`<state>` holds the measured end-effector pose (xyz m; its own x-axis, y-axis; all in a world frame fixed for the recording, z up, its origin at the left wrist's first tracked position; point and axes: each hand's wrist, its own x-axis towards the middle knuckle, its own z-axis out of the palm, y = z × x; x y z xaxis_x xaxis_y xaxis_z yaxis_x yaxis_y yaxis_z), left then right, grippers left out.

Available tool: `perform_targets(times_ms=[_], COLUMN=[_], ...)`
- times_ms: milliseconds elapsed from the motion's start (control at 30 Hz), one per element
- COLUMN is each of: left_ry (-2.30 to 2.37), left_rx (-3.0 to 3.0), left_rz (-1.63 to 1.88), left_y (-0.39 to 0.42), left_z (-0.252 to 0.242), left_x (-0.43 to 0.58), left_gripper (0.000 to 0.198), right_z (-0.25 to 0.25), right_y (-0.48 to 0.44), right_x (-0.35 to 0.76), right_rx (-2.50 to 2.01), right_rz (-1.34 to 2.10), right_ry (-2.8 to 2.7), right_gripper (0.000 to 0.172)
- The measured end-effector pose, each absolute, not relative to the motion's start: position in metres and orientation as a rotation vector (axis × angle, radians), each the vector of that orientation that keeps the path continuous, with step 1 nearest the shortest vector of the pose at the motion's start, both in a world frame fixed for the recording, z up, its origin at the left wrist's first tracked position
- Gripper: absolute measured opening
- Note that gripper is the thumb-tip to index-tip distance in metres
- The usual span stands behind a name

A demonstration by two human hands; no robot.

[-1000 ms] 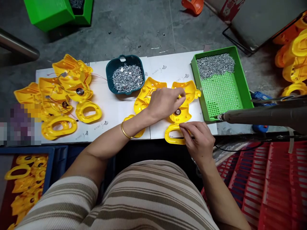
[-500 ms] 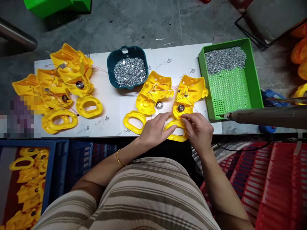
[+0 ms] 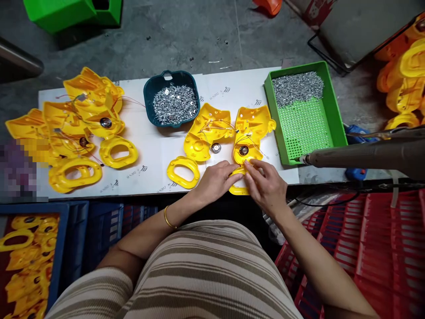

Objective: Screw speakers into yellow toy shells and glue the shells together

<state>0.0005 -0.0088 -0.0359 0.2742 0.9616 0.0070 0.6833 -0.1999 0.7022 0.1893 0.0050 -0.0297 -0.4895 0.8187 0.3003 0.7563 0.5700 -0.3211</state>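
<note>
A yellow plastic housing (image 3: 252, 119) lies hollow side up in front of me, with a round black-and-silver part and thin wires in it. Its handle loop (image 3: 238, 191) is partly covered by my fingers. My left hand (image 3: 212, 182) grips the housing by its narrow part above the loop, thumb and forefinger closed on it. The fingers of my right hand (image 3: 267, 184) are bent together at the same spot; whatever they pinch is too small to see. Just left lies another yellow housing (image 3: 209, 130) with a loose round metal part (image 3: 215, 148) beside it and a handle loop (image 3: 183, 173) below.
A dark teal basin (image 3: 154, 117) of small screws stands behind, and a green basket (image 3: 335, 119) of metal pieces at right. A power screwdriver (image 3: 352, 157) reaches in from the right. Yellow housings (image 3: 93, 106) pile up at left. Blue crate (image 3: 61, 252) and red crates (image 3: 352, 248) flank me.
My right hand's fingers have shifted left over the handle loop, covering more of it. My left hand stays by the housing. The whole view has shifted slightly.
</note>
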Motion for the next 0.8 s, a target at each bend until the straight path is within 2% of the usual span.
perform_targets(times_ms=[167, 300, 467, 600, 700, 800], left_ry=[1.455, 1.489, 1.926, 2.024, 1.898, 1.877], left_rx=[2.004, 2.169, 2.207, 1.997, 1.876, 1.835], left_rz=[0.585, 0.548, 0.989, 0.894, 0.865, 0.855], left_y=[-0.005, -0.008, -0.014, -0.018, -0.026, -0.037], left_z=[-0.035, -0.025, -0.015, -0.023, -0.032, -0.036], left_x=[0.004, -0.002, -0.051, -0.078, -0.068, -0.052], left_gripper=[0.024, 0.027, 0.019, 0.036, 0.041, 0.043], right_z=[-0.035, -0.042, -0.041, -0.026, -0.011, -0.005], right_y=[-0.008, 0.004, 0.028, 0.026, 0.021, 0.025], right_x=[0.192, 0.2, 0.212, 0.199, 0.175, 0.152], right_rx=[-1.329, -1.222, -1.299, -1.25, -1.12, -1.178], right_rz=[0.098, 0.181, 0.094, -0.024, 0.005, 0.067], right_ry=[-2.622, -2.588, -2.501, -2.364, -2.34, -2.464], right_gripper=[0.052, 0.051, 0.051, 0.043, 0.027, 0.022])
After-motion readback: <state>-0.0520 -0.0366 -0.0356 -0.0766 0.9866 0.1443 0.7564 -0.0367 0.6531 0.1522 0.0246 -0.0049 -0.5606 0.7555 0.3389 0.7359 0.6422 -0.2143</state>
